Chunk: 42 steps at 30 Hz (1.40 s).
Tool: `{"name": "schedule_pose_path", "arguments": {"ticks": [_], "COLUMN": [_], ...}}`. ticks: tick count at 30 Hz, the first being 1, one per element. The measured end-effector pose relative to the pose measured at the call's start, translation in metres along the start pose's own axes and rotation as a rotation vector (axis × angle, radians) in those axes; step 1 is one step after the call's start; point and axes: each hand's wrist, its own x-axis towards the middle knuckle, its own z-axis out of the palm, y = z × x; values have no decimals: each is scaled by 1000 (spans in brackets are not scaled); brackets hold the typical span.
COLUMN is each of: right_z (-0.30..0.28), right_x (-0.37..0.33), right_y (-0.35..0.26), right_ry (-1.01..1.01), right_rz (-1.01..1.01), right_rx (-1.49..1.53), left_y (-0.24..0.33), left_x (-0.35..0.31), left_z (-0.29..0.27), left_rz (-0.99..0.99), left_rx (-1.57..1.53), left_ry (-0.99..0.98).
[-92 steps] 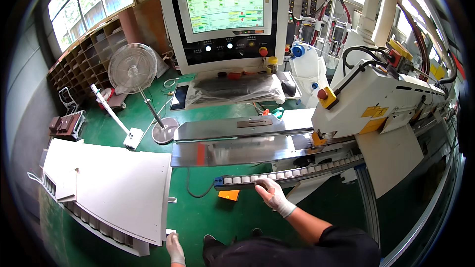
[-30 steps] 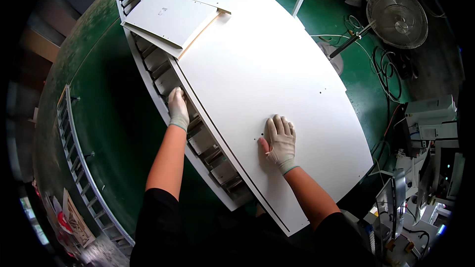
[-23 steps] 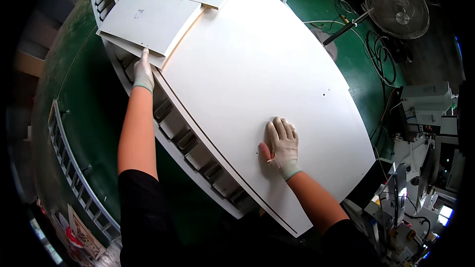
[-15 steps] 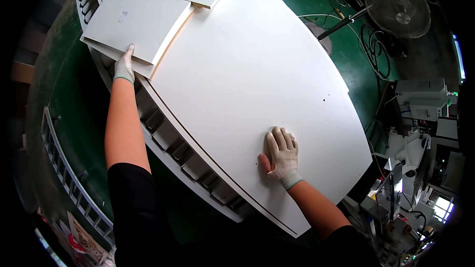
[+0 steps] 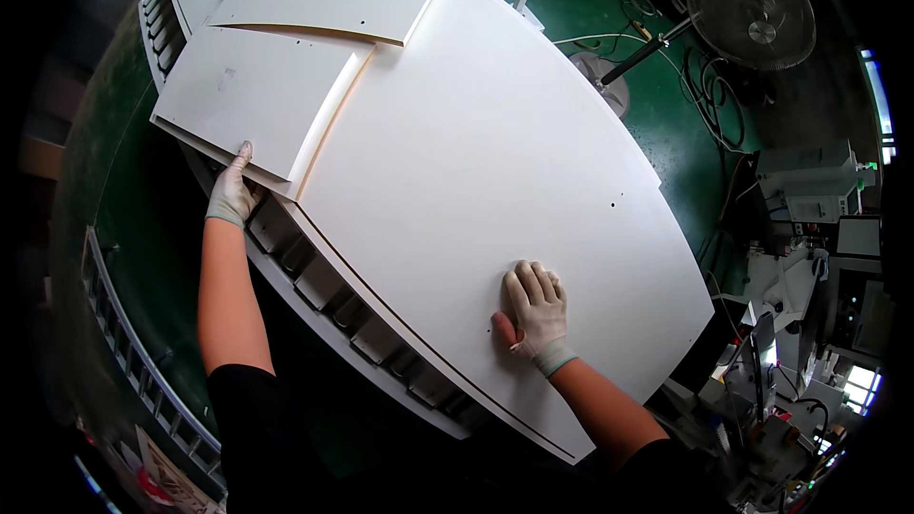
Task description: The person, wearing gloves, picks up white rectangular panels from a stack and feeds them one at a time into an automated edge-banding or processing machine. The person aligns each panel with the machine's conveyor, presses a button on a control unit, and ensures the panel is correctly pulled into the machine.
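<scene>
We extend the left forearm [image 5: 233,300] far and left; our gloved left hand [image 5: 231,192] pinches the near edge of the nearer small white panel [image 5: 252,86], thumb on top, fingers curled underneath. That panel lies at the far left of the large white panel [image 5: 495,162]. Our right hand [image 5: 540,312] rests palm-down on the large panel's near part, 4 fingers together, thumb spread.
</scene>
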Motion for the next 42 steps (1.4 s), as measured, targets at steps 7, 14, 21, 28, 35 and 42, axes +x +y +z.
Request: {"name": "schedule_pose_path", "arguments": {"ticks": [7,14,21,28,35,42], "right_z": [2,2,3,5,2,10], "right_x": [-3,-5,-8,-11,-16,-19], "right_y": [0,-3,-4,-3,-5,2], "right_ry": [46,89,120,128,164,300], "right_rz": [-10,-24,-31,-8,1,-29], "right_rx": [6,-10,-13,3,40,109], "left_y": [-34,-87,-134,-150,-199,-264], "left_x": [-62,-123,-161,-177,-266,-362], "left_z": [-8,-22,-17,-14,-21,-15], "left_rz": [8,30,17,113,34,-39], "left_rx": [11,-77,-478,-377,-322,-303], "left_ry": [-41,-125,-119,-31,-103,-185]}}
